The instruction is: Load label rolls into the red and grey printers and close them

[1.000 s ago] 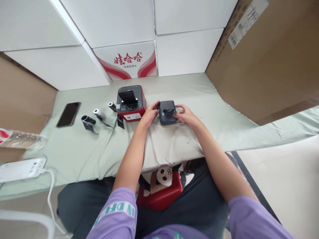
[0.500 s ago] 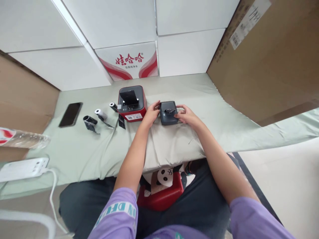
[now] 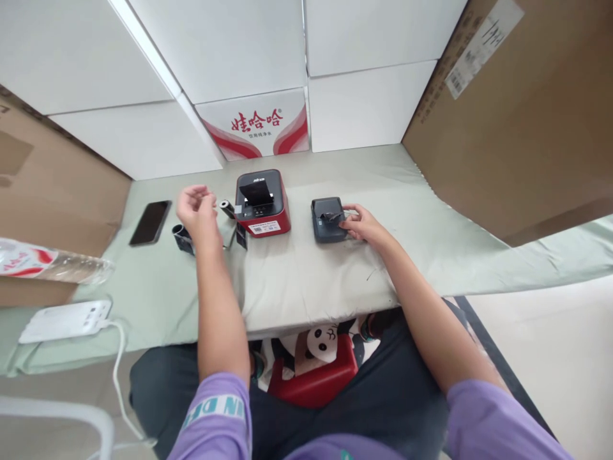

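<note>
left hand [image 3: 197,207] moved near rolls [image 3: 182,239], right hand [image 3: 363,224] holding black device [image 3: 324,230]

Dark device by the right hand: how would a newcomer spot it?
On the pale green tablecloth, find the red-sided box. To its right, at the right hand, sits the dark device, smaller and without red sides.

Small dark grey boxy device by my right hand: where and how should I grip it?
Likely across its left and right sides: the device is low and squarish. The left hand can come from the left; the right hand is at its right edge.
</note>
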Demonstrator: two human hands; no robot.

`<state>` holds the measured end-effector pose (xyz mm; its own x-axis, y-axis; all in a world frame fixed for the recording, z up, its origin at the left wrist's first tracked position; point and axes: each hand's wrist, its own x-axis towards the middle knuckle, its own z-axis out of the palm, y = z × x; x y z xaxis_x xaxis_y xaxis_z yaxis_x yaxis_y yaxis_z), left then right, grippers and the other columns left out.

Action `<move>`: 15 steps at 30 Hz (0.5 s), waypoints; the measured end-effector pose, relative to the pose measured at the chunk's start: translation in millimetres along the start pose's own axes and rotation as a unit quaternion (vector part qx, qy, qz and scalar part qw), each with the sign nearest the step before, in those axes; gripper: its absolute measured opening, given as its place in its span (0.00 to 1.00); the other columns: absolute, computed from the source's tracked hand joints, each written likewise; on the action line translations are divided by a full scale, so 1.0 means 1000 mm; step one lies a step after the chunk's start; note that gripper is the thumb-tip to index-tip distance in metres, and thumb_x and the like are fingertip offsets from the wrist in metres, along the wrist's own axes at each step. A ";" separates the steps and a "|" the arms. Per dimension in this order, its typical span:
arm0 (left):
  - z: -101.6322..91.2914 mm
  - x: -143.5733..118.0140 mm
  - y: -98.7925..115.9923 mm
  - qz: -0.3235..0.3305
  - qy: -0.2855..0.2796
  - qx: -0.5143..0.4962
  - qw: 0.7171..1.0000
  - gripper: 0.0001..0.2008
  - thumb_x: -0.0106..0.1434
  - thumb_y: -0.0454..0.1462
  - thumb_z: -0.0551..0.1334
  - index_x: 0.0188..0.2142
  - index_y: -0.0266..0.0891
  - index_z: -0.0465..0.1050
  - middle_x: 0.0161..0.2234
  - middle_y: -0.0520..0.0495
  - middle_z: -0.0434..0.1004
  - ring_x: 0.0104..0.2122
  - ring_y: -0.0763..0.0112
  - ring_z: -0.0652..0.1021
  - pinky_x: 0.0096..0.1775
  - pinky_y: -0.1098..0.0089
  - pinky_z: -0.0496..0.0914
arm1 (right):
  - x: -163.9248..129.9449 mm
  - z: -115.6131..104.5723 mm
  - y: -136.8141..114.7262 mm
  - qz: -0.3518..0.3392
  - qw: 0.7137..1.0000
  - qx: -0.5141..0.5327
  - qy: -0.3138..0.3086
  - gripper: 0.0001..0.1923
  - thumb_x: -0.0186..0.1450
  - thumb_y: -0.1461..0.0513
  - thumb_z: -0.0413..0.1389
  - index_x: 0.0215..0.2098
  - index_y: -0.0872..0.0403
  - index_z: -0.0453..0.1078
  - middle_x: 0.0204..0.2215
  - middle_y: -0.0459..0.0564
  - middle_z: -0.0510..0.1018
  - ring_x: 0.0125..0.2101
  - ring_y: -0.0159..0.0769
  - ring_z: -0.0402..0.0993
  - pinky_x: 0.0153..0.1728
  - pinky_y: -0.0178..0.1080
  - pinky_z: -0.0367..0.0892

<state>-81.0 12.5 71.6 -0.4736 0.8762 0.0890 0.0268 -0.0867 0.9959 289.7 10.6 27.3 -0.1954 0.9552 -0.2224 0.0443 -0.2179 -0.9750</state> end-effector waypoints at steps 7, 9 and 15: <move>0.004 0.008 -0.015 -0.043 -0.069 0.012 0.997 0.12 0.44 0.35 0.67 0.28 0.41 0.65 0.20 0.59 0.61 0.17 0.82 0.58 0.19 0.77 0.48 | 0.000 0.000 0.000 -0.002 1.000 -0.001 0.000 0.29 0.52 0.60 0.67 0.50 0.50 0.65 0.20 0.34 0.64 0.17 0.26 0.59 0.16 0.30 0.47; 0.006 0.004 -0.014 -0.034 -0.072 0.009 0.997 0.13 0.44 0.34 0.67 0.28 0.41 0.65 0.20 0.60 0.60 0.16 0.82 0.58 0.18 0.77 0.48 | -0.001 0.001 -0.001 -0.002 1.000 -0.007 0.003 0.29 0.52 0.60 0.67 0.50 0.50 0.65 0.20 0.34 0.64 0.17 0.26 0.59 0.16 0.30 0.48; 0.001 0.001 -0.012 -0.026 -0.083 0.003 0.996 0.10 0.46 0.33 0.66 0.27 0.42 0.65 0.18 0.60 0.56 0.16 0.82 0.55 0.18 0.77 0.48 | -0.001 0.000 0.000 -0.003 1.000 -0.013 0.004 0.29 0.53 0.60 0.67 0.52 0.50 0.65 0.20 0.34 0.64 0.17 0.27 0.59 0.16 0.31 0.46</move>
<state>-80.6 14.5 59.6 -0.3219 0.9460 0.0382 0.0123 -0.0361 0.9993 289.5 9.9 27.7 -0.1884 0.9580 -0.2161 0.0689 -0.2066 -0.9760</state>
